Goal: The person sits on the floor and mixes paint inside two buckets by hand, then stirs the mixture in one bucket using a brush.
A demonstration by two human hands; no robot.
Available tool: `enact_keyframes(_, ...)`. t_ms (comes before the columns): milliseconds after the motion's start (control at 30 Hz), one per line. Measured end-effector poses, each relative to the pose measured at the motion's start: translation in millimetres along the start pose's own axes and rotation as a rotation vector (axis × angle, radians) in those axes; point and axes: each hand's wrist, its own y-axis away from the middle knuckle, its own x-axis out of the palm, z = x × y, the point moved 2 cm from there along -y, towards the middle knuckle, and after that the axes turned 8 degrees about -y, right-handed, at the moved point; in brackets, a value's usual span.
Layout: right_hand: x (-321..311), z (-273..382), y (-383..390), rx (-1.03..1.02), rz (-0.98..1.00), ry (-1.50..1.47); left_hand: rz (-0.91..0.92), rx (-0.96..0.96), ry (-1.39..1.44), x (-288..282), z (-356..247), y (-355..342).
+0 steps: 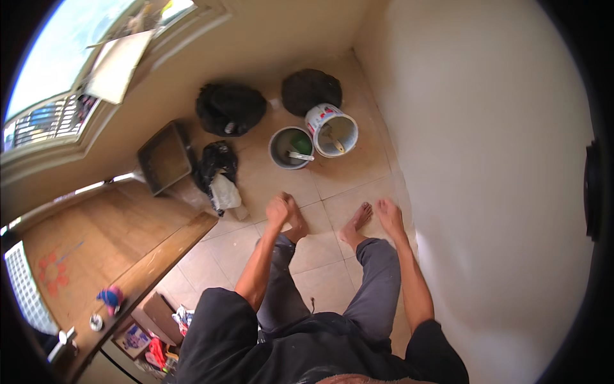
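My left hand (277, 210) hangs above my left foot, its fingers curled in and nothing seen sticking out of them. Over the floor near the right wall, beside my right foot, is my right hand (389, 217), fingers loosely extended and holding nothing. Ahead of both hands, apart from them, stand two buckets side by side. The dark bucket (273, 152) has a green patch inside and a pale-handled tool (300, 156) across its rim. The white bucket (315, 119) leans, with a brush-like tool (335, 142) inside it.
Black bags (230, 107) and a dark round bundle (311, 91) lie along the far wall. A dark tray (185, 142) and a black plastic bag with white material (216, 166) lie left of the buckets. A wooden counter (115, 221) edges the left; a plain wall (486, 160) rises right.
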Motion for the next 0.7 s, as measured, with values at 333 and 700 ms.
enact_keyframes(333,75.7,-58.2,-265.2,-0.296,-0.03,0.244,0.165,-0.003,-0.042,-7.3,-63.3,-113.3)
enact_keyframes(700,86.8,-59.3,-306.9,-0.111,0.146,0.036,-0.171,0.475,-0.033,-33.3,-79.2,-181.5)
